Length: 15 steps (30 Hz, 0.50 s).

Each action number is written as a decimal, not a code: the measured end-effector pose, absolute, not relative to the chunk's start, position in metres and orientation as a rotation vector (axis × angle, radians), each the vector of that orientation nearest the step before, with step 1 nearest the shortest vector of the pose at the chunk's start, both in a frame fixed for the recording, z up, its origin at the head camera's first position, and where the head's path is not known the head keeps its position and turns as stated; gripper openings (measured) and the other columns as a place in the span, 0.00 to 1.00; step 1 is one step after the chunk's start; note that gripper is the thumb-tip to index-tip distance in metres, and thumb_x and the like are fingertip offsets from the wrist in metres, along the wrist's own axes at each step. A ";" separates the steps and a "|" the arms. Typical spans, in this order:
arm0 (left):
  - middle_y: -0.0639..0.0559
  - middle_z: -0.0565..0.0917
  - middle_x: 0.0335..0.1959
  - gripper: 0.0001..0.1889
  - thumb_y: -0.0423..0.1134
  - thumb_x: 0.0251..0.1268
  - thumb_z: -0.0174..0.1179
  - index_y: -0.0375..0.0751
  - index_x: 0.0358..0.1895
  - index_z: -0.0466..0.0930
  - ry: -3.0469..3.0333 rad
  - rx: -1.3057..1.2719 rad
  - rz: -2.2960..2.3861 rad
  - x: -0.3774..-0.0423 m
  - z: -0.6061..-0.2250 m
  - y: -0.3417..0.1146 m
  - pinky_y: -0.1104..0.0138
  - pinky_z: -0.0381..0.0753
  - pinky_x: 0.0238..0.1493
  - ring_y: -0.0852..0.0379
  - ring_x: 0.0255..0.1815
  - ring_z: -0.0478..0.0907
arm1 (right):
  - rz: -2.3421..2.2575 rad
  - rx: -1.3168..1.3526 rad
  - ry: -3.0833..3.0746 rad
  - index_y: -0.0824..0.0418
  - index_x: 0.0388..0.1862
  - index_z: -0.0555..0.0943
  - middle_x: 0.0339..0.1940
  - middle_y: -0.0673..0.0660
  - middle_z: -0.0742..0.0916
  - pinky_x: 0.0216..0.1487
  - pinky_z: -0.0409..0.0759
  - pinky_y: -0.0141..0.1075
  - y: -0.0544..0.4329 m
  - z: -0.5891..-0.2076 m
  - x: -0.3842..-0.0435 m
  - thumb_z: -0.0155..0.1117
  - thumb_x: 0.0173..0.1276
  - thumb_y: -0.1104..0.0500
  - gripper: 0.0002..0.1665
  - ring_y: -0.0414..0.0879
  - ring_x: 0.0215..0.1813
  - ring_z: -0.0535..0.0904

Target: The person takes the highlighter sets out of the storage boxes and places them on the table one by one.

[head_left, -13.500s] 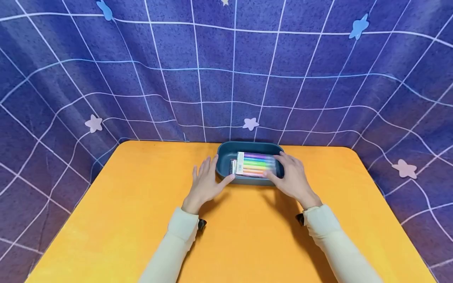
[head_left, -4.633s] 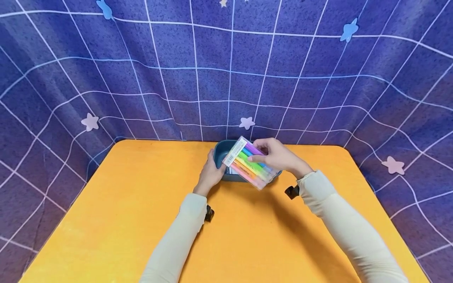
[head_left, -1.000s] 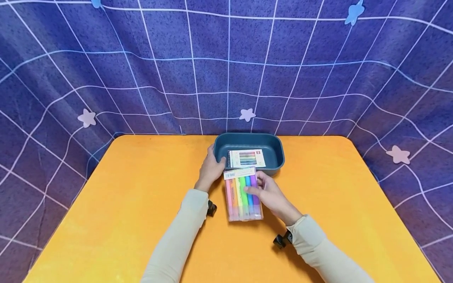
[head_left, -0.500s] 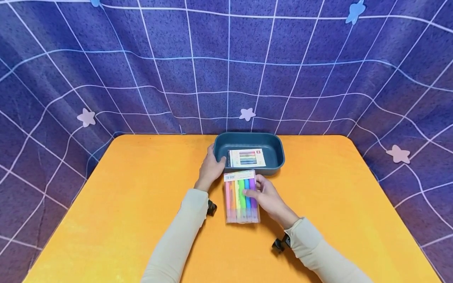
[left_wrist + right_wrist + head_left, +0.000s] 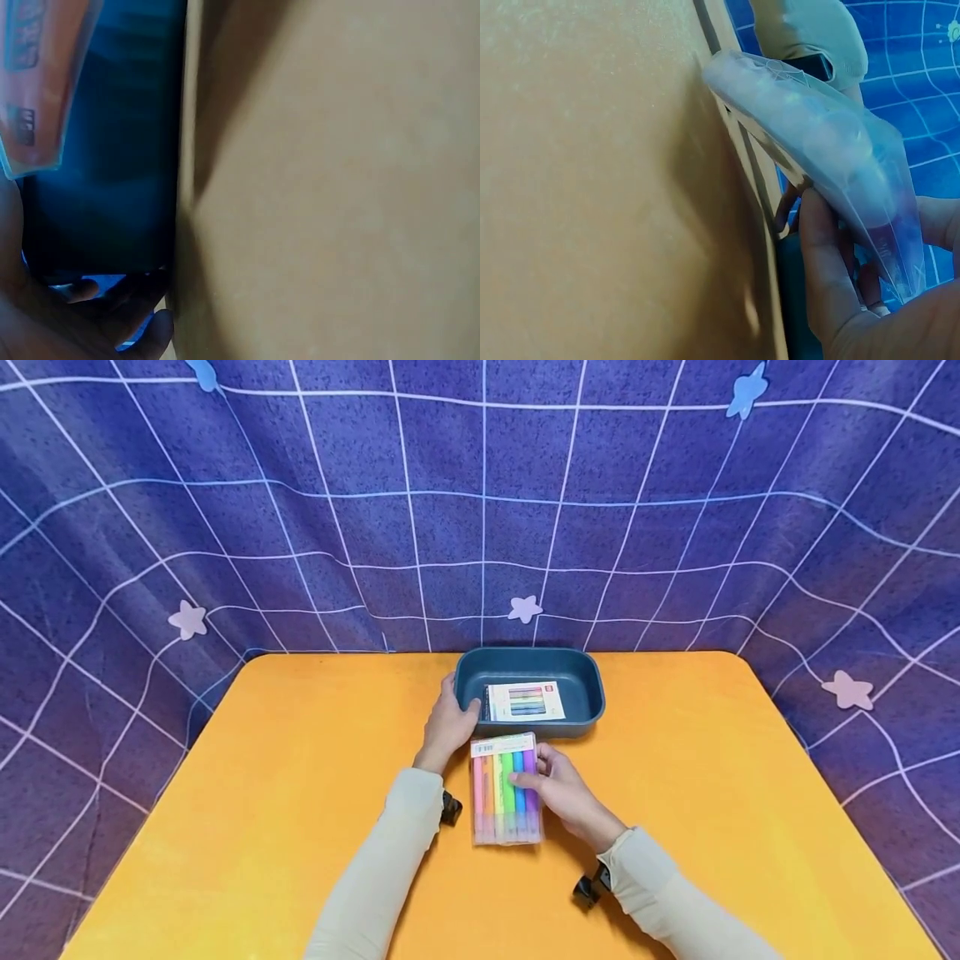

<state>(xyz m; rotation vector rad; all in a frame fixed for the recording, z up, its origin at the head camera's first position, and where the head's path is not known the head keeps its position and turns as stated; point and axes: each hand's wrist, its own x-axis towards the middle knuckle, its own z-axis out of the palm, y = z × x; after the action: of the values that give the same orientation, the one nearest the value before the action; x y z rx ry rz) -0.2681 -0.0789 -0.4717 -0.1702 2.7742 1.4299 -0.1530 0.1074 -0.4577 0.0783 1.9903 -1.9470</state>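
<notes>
A dark teal plastic container [image 5: 585, 697] stands near the table's back edge. At its left end my left hand [image 5: 447, 727] grips the wall, thumb at the front rim; in the left wrist view the fingers curl round its end. My right hand [image 5: 567, 795] pinches a clear pack of highlighters [image 5: 495, 793] by its right side, thumb on the front. The pack runs pink to purple and is held upright before the container. In the right wrist view the clear pack [image 5: 810, 135] hangs above the table. A flat white packet [image 5: 525, 701] with colored stripes lies inside the container.
The orange table [image 5: 300, 827] spreads out on both sides and in front. Behind it hangs a blue curtain [image 5: 450, 527] with white grid lines and stars. A small black camera [image 5: 588, 889] is strapped at my right wrist, another [image 5: 450, 808] at my left.
The highlighter pack, earlier inside the container, was lifted out by my right hand and brought toward me, uncovering the white packet. Lately it shifted slightly left and nearer. My left hand took hold of the container.
</notes>
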 end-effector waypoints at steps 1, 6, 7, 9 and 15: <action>0.44 0.68 0.77 0.37 0.49 0.73 0.54 0.52 0.80 0.48 2.770 -0.171 1.430 -0.268 -0.471 -0.079 0.38 0.66 0.73 0.40 0.73 0.70 | -1.942 0.081 1.980 0.66 0.60 0.70 0.52 0.65 0.86 0.42 0.88 0.36 0.107 -0.458 -0.153 0.64 0.69 0.63 0.23 0.44 0.40 0.88; 0.45 0.67 0.77 0.37 0.48 0.73 0.54 0.52 0.80 0.48 2.761 -0.172 1.433 -0.267 -0.470 -0.079 0.38 0.66 0.73 0.41 0.73 0.70 | -1.924 0.094 1.925 0.67 0.63 0.69 0.51 0.63 0.87 0.44 0.89 0.39 0.108 -0.460 -0.154 0.63 0.70 0.62 0.25 0.44 0.40 0.89; 0.45 0.67 0.77 0.37 0.49 0.73 0.54 0.52 0.80 0.48 2.761 -0.171 1.433 -0.267 -0.470 -0.079 0.38 0.66 0.73 0.41 0.73 0.69 | -1.926 0.095 1.919 0.67 0.63 0.69 0.51 0.63 0.87 0.44 0.89 0.39 0.108 -0.461 -0.155 0.63 0.70 0.62 0.25 0.44 0.40 0.89; 0.45 0.68 0.77 0.37 0.49 0.73 0.54 0.52 0.80 0.48 2.765 -0.172 1.424 -0.269 -0.471 -0.078 0.38 0.66 0.72 0.40 0.73 0.70 | -1.929 0.096 1.912 0.67 0.63 0.69 0.50 0.62 0.87 0.43 0.89 0.39 0.108 -0.462 -0.156 0.63 0.70 0.62 0.26 0.43 0.40 0.89; 0.45 0.68 0.76 0.37 0.49 0.73 0.54 0.53 0.80 0.49 2.778 -0.182 1.415 -0.270 -0.473 -0.078 0.38 0.67 0.71 0.40 0.73 0.70 | -1.939 0.116 1.919 0.65 0.63 0.69 0.51 0.63 0.87 0.43 0.89 0.42 0.108 -0.465 -0.158 0.63 0.69 0.62 0.26 0.45 0.40 0.89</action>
<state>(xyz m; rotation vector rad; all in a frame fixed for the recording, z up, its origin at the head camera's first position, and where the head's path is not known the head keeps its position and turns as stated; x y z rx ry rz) -0.2700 -0.0775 -0.4726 -0.1816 2.7777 1.4153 -0.1584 0.1083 -0.4647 0.1160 1.9186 -1.9393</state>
